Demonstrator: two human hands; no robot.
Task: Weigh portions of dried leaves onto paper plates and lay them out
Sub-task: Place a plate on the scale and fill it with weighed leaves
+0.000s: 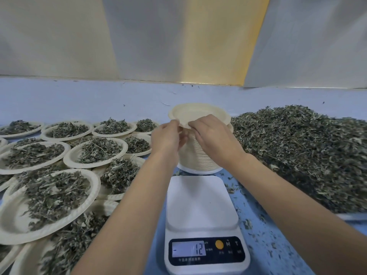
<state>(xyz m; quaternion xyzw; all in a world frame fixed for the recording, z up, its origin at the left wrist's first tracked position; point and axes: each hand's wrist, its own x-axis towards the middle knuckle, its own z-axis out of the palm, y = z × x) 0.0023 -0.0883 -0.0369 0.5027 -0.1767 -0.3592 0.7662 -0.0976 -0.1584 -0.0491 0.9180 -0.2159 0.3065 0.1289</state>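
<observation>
**Two hands on one empty paper plate**

Both of your hands meet just above the centre of the frame, at the near rim of a single paper plate. Your left hand has its fingers curled in close against the rim from the left. Your right hand pinches the same edge from the right with narrow, bent fingertips. The plate is pale cream, round and shallow, with a raised lip and nothing in it. It tilts, far edge up, directly over the stack of paper plates, whose ribbed edges show between your wrists.

Below the stack, at lower centre, the white kitchen scale sits on the blue table with its platform bare. Its display shows a minus sign and 12.

Along the right side of the frame lies a broad pile of dried leaves, grey-green, crumbled and stalky, with loose bits scattered on the table between it and the scale.

Across the left half, many filled plates lie overlapping one another, each holding a small heap of the same dried leaves. The nearest ones are largest in view and the rows run back toward the upper left.
</observation>
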